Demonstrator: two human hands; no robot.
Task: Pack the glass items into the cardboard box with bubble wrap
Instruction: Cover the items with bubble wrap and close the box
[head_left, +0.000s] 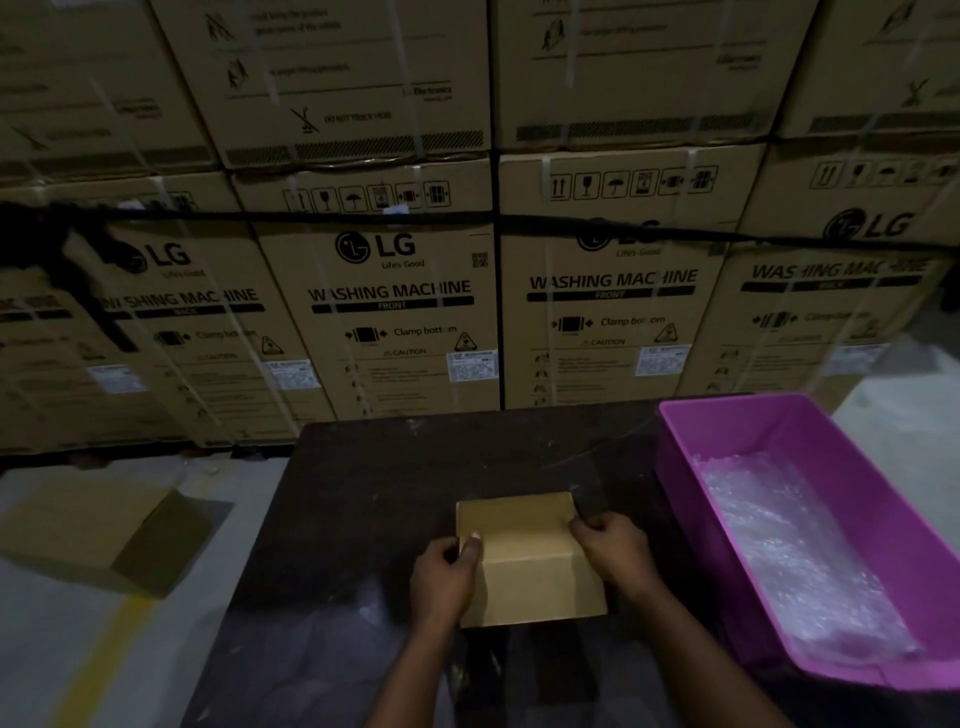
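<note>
Single head view: looks forward and down over the bench (395, 467), hands close below, stacked cartons (395, 291) behind.

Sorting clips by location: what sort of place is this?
Likely a warehouse: stacked washing machine cartons fill the background, and both hands grip a small cardboard box beside a pink tub of bubble wrap.

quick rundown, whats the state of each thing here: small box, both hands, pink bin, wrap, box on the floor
small cardboard box: closed, on the dark table, held on both sides
left hand: gripping the box's left edge
right hand: gripping the box's right edge
pink bin: open-topped, on the table's right
bubble wrap: lying loose inside the bin
floor box: on its side, open
</note>
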